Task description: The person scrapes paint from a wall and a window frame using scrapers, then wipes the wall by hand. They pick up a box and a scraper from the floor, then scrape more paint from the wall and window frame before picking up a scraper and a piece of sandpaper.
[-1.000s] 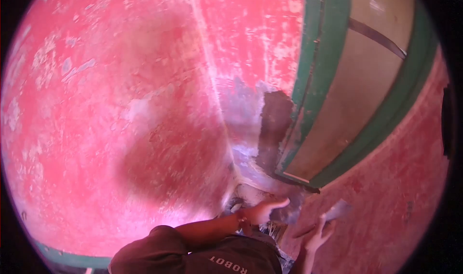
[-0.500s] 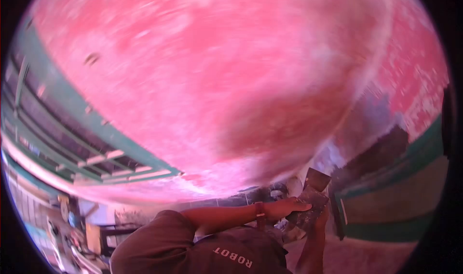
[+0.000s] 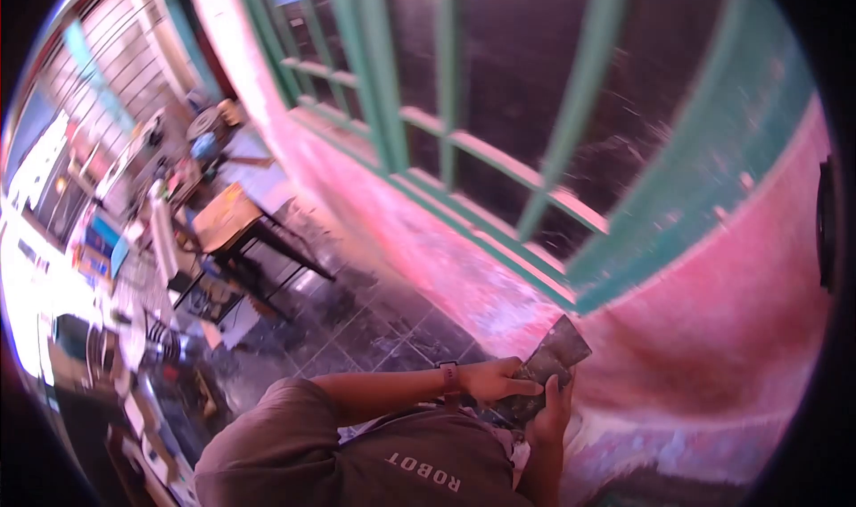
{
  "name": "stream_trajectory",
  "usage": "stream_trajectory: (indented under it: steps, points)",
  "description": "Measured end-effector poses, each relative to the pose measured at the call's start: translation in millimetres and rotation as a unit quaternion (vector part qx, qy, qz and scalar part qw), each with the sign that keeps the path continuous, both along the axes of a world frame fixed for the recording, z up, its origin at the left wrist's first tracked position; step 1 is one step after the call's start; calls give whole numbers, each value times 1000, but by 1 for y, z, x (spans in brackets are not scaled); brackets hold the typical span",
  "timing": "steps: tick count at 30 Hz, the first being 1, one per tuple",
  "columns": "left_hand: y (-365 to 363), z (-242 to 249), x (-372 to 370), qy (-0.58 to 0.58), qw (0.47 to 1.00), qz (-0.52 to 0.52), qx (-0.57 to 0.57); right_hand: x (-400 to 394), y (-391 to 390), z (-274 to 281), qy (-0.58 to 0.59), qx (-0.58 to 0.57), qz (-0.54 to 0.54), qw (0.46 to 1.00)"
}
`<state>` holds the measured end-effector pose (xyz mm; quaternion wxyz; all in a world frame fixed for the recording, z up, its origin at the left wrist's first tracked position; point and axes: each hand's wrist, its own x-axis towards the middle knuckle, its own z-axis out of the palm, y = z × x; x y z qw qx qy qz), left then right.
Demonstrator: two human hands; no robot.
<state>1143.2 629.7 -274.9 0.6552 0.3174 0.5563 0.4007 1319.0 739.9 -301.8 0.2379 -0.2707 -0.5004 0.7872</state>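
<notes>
In front of the chest, my left hand (image 3: pixel 501 380) is closed on a dark, flat, speckled piece (image 3: pixel 555 351), the thumb lying along it. My right hand (image 3: pixel 551 411) grips the same piece from the other side, its thumb pointing up. The piece has a squarish upper end and a wider lower part; it may be two overlapping plates, which I cannot tell. A watch with a reddish band (image 3: pixel 449 379) is on my left wrist. Behind the piece rises a pink wall (image 3: pixel 695 338) with worn, patchy paint.
A green-framed window with bars (image 3: pixel 446 159) spans the upper middle. To the left, a stool with a light wooden seat (image 3: pixel 225 217) stands on the dark tiled floor (image 3: pixel 379 338). Boxes (image 3: pixel 96 248) and mixed clutter fill the far left.
The view has swung left and away from the pink wall, bringing the window, stool and tiled floor into view. Both hands still hold the dark piece, now slightly lower and further left in view.
</notes>
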Motion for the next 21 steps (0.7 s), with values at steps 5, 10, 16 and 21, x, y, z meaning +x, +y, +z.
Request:
stream_trajectory:
  steps: [5,10,16,21]
  points:
    - [-104,-8,-31,75,955,253,134,-95,-53,1,13,75,191,979]
    - [-180,3,-49,89,913,372,138,-158,-96,10,-24,40,368,928]
    - [-244,-7,-59,147,880,442,88,-213,-148,-19,-49,-85,413,905]
    - [-291,-28,-80,158,818,550,66,-272,-170,-35,-59,-68,392,915]
